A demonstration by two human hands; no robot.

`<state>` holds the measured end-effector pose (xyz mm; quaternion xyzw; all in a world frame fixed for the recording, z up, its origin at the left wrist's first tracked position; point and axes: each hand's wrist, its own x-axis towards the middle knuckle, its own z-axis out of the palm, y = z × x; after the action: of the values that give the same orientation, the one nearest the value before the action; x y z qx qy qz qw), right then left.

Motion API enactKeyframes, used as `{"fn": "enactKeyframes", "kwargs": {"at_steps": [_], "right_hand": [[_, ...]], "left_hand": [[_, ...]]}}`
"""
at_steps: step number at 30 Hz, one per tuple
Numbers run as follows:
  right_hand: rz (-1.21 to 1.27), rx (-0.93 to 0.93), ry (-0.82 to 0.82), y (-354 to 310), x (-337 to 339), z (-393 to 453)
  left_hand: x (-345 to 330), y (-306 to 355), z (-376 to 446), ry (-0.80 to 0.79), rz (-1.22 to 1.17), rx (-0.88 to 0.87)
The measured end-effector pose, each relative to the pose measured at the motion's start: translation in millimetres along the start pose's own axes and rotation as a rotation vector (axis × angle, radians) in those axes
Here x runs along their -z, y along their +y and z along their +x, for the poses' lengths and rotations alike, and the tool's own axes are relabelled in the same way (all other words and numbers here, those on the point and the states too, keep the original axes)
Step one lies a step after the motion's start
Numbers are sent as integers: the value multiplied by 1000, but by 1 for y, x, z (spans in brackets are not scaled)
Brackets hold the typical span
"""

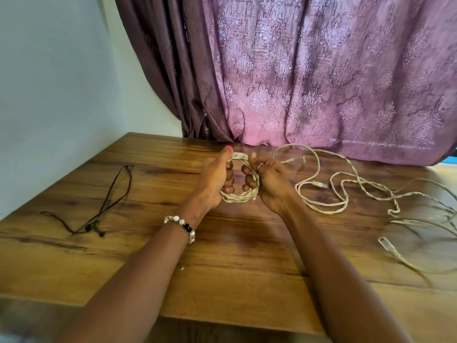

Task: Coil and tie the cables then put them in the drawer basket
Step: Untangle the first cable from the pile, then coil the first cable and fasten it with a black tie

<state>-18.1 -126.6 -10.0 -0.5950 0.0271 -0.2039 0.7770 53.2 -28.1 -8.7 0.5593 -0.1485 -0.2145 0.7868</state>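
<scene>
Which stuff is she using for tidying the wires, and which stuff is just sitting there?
For the job:
coiled beige twisted cable, gripped by left hand and right hand
loose beige cables
thin dark cord, maybe a tie

Just there:
purple patterned curtain
wooden table

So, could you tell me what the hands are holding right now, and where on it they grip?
Both hands hold the coiled cable: the left hand grips the loop's left side, the right hand its right side.
</scene>
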Motion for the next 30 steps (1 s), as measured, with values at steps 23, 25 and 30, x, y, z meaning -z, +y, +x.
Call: {"fn": "enactKeyframes", "kwargs": {"at_steps": [23, 25, 30], "right_hand": [[91, -181, 134, 26, -89, 5], [117, -215, 102, 33, -95, 10], [136, -218, 95, 47, -96, 12]], "left_hand": [[151, 57, -67, 371, 618, -246], [174, 67, -73, 418, 794, -308], [220, 89, -85, 225, 1234, -235]]}}
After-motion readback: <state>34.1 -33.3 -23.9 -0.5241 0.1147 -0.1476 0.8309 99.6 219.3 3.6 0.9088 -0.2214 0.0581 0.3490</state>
